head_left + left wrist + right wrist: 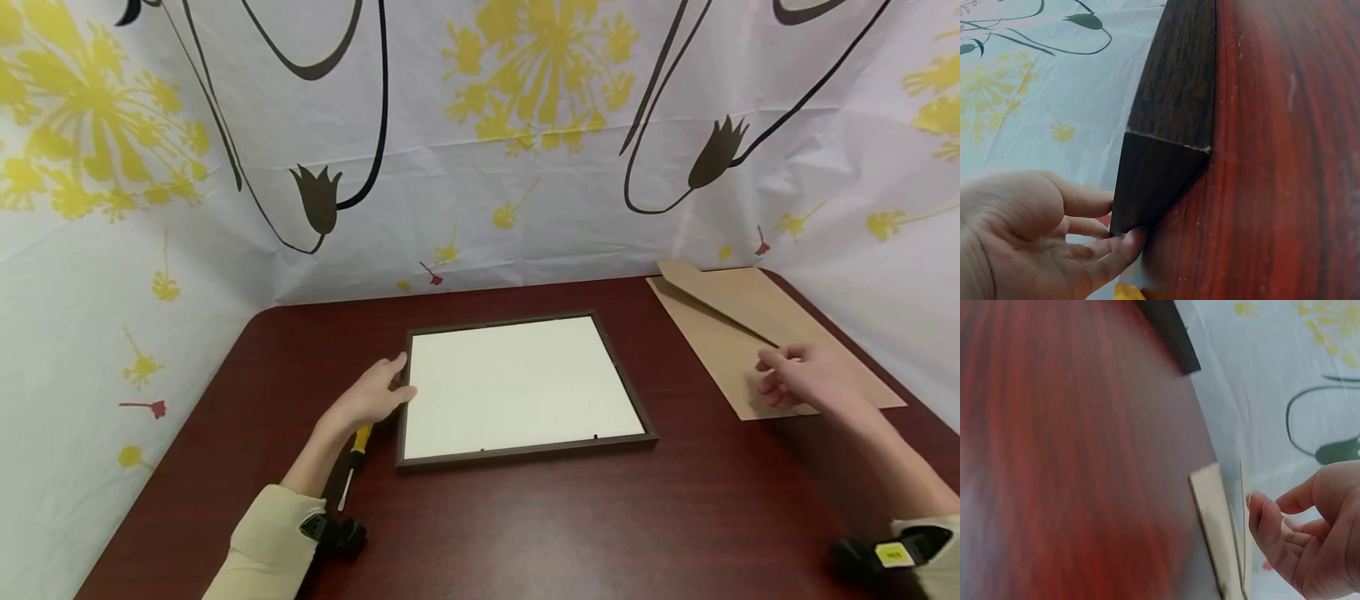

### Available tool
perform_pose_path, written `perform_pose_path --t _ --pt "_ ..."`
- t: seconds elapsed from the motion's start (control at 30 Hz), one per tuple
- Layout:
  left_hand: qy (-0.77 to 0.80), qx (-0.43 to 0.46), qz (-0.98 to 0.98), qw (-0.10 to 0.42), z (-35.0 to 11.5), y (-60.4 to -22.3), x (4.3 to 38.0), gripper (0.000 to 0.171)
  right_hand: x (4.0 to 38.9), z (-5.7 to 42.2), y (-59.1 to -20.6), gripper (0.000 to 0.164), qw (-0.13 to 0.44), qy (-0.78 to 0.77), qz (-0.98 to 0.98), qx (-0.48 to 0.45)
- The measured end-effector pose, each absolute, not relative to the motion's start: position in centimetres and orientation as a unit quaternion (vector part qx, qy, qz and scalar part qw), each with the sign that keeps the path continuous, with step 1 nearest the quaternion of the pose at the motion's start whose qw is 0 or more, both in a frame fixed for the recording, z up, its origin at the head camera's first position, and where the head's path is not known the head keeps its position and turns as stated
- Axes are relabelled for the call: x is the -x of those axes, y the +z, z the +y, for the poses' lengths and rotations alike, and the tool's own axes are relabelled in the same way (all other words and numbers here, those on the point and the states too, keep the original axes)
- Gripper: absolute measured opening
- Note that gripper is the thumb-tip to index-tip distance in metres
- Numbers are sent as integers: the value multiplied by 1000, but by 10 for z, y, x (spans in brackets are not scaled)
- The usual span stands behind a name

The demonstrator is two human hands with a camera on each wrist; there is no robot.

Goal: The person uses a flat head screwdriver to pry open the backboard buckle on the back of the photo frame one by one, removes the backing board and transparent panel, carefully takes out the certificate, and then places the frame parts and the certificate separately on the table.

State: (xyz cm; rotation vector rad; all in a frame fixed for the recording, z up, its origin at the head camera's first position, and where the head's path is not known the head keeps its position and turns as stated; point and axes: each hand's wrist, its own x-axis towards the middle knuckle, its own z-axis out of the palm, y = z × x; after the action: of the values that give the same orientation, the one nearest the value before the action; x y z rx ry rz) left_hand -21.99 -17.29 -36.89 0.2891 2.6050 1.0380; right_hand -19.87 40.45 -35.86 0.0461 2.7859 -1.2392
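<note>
Left hand [375, 394] pinches frame [525, 453] edge; right hand [808, 377], fingers curled, beside cardboard flap [705, 292], grip's hold unclear.

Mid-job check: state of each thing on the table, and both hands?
Frame: lying on the table, white panel inside.
Screwdriver: lying beside frame, not held.
Board: flat, flap raised.
Left hand: gripping frame's left edge.
Right hand: curled at flap's end; grip unclear.

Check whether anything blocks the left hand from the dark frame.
Nothing visible does: the left hand directly touches the dark frame along its left side. The yellow-handled screwdriver lies left of the frame, not between them.
</note>
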Motion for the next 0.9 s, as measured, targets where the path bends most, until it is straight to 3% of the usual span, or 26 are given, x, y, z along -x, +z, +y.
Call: perform_pose_path --t 0.53,0.9 --pt "349 -116 916 158 -174 -365 217 69 224 336 -348 35 51 -405 910 73" --pt "364 -92 920 114 -167 -365 228 68 250 289 -353 27 50 -427 894 128"
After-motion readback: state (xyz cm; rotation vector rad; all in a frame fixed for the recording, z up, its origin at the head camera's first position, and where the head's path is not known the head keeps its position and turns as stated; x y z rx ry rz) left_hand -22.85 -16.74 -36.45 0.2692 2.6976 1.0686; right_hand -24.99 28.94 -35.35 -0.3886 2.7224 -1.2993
